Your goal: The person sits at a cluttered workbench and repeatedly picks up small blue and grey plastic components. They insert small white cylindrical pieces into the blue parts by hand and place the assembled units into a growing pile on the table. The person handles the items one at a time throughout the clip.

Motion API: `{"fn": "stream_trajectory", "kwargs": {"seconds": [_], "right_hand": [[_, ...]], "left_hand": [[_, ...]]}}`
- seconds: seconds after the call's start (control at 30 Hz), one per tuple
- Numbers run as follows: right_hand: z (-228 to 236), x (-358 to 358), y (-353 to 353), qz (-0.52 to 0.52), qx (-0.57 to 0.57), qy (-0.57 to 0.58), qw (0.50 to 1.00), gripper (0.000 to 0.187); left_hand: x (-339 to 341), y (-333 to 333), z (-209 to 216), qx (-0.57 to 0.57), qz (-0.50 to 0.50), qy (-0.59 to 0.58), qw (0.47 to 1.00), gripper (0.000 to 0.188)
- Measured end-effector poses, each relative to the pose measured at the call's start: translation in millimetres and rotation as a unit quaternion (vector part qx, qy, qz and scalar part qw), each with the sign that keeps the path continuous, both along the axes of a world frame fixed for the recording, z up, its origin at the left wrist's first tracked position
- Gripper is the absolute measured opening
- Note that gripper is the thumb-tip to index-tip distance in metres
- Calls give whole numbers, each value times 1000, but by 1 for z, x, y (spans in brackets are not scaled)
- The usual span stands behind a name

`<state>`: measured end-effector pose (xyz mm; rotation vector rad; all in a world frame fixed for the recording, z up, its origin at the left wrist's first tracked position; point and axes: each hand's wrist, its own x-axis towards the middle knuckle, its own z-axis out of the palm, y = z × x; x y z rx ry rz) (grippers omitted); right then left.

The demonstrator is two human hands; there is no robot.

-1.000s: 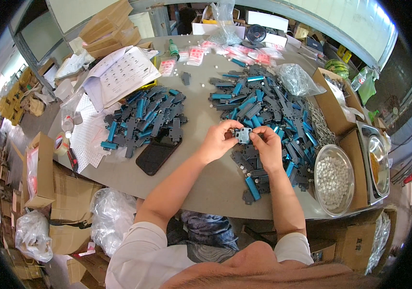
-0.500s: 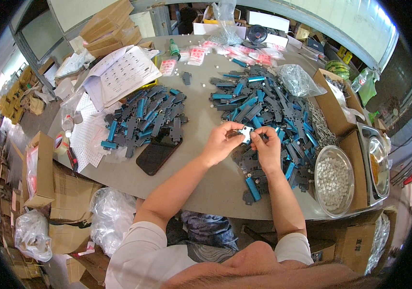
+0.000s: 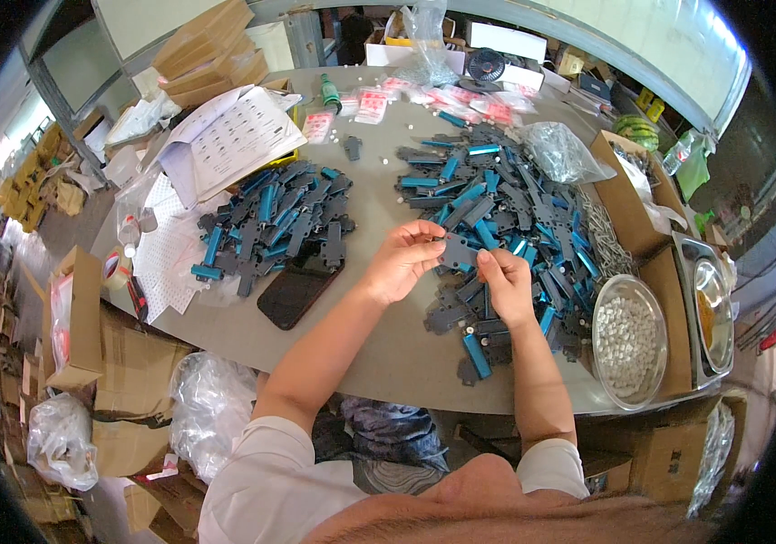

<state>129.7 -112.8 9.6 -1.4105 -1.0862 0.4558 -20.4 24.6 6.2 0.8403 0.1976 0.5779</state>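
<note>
Between my two hands is a flat dark grey plate with notched edges and small holes, held up above the table. My left hand pinches its left end between thumb and fingers. On the opposite end, my right hand grips with thumb and bent fingers. Below and beyond my hands spreads a large heap of similar dark grey parts, many with glossy blue cylinders. A smaller heap of such parts lies to the left, next to a black phone.
A round bowl of small white pieces stands at the right edge, near long metal screws and an open cardboard box. Printed sheets lie at the far left. Red-and-white packets and a small fan are at the back.
The plate between my hands has turned from a bright, shiny face to a dark grey one. My left hand has shifted slightly left, and the hands are a little farther apart.
</note>
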Motion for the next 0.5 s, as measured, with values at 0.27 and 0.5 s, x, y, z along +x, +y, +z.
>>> {"fn": "stream_trajectory", "kwargs": {"seconds": [0.27, 0.5], "right_hand": [[13, -7, -2, 8, -89, -113, 990, 32], [23, -23, -25, 190, -262, -395, 860, 28]], "left_hand": [[-6, 15, 5, 35, 138, 75, 987, 18], [-77, 122, 11, 147, 574, 28, 805, 26]]}}
